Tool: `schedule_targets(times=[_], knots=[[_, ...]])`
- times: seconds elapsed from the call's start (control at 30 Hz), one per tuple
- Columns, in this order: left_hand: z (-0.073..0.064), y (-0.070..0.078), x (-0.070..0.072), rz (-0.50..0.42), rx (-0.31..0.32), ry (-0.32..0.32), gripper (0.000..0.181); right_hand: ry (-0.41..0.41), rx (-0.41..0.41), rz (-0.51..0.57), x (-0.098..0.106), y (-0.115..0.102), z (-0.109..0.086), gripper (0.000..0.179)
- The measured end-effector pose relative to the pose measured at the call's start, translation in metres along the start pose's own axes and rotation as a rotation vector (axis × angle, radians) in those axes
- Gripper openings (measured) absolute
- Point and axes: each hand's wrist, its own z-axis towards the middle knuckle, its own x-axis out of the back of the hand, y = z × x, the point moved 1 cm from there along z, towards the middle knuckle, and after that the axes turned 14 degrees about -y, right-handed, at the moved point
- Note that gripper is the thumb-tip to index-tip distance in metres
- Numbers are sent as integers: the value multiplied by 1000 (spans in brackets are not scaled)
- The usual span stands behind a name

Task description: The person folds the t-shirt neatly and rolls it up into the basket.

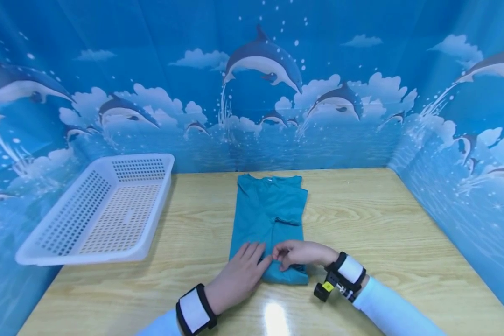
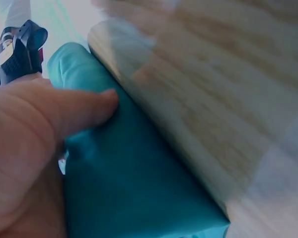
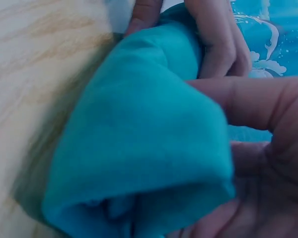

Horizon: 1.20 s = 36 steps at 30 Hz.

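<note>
A teal T-shirt [image 1: 252, 210] lies folded lengthwise on the table, collar at the far end, with a sleeve folded across its right half. Its near end is turned up into a thick fold [image 2: 124, 173]. My left hand [image 1: 240, 275] rests on the left part of this fold, fingers straight and pointing away; the thumb [image 2: 89, 109] presses on the cloth. At the fold's right part, my right hand [image 1: 300, 253] pinches the cloth with curled fingers. In the right wrist view, the rolled end [image 3: 139, 124] gapes at its side, and my right fingers [image 3: 253, 99] reach behind it.
A white perforated plastic basket [image 1: 155, 219] stands at the left of the wooden table [image 1: 361, 210]. A blue dolphin-print curtain [image 1: 185, 56] rises along the back and both sides. Each wrist wears a strap with a white patch, and a small camera [image 1: 324, 289] sits at the right one.
</note>
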Motion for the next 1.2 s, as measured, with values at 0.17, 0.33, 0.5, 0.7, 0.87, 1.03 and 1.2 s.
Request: schedule_targets(times=[0.17,0.33,0.5,0.7,0.87,1.03,1.2], knots=[[2,2,-2,22,5,-41,29,97,-16,-111,-3,-2,-2,16],[12,-3,-5,-80,-22,-74,13,222,-36,-252,-9,-9,-9,11],[25,-14,-6,-356,-40,-182,16,361,-36,-454,-21,-16,-17,18],[36,-24,-5,-706,-56,-287,28,448,20,-680,-35,-22,-23,51],[41,-30,-7,-918,-43,-317,33,453,8,-854,-50,-22,-23,101],[44,-37,-10,-1075,-81,-320,37,440,-89,-1052,-62,-18,-16,111],[46,-42,-8,-1152,-90,-360,29,464,-165,-1143,-68,-14,-9,106]])
